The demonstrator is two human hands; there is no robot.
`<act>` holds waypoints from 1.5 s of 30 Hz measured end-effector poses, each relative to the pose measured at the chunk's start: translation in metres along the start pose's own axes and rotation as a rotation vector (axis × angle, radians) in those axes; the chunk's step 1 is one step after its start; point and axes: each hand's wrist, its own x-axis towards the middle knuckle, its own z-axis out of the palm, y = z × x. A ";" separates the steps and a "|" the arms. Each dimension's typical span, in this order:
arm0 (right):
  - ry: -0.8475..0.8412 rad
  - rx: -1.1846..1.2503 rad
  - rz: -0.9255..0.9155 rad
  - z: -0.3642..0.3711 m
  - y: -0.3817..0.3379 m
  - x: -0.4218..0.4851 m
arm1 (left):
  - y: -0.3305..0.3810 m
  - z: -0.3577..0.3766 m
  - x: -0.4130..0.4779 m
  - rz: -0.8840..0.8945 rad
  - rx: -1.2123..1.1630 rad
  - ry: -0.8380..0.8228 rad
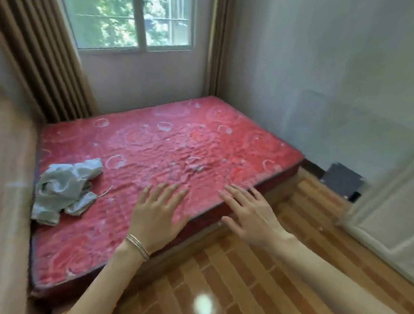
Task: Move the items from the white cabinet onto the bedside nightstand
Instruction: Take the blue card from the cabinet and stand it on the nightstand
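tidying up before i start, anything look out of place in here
One thing: a crumpled pale cloth lies loose on the bare red mattress, near its left edge. Otherwise nothing looks spilled or broken.

A bare red mattress [168, 150] with a rose pattern fills the corner under a window [134, 16]; a crumpled pale cloth [63, 187] lies near its left edge; brown curtains [36, 47] hang beside; glossy wood-pattern floor [254, 279].

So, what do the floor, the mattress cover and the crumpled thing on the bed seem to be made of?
Floor: glossy tile or laminate with a wood-strip pattern; a bright light spot reflects on it. Mattress cover: red quilted fabric, puckered around stitched rose shapes. Crumpled thing: soft pale grey-green cloth, judging by its limp folds.
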 end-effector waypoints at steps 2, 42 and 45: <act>-0.028 -0.061 0.168 -0.025 0.042 -0.051 | 0.054 0.010 0.039 0.152 -0.065 -0.003; 0.253 -0.447 0.860 -0.250 0.481 -0.592 | 0.814 0.067 0.255 0.881 -0.348 0.138; 0.234 -0.446 0.865 -0.233 0.523 -0.582 | 0.826 0.095 0.289 0.886 -0.346 0.147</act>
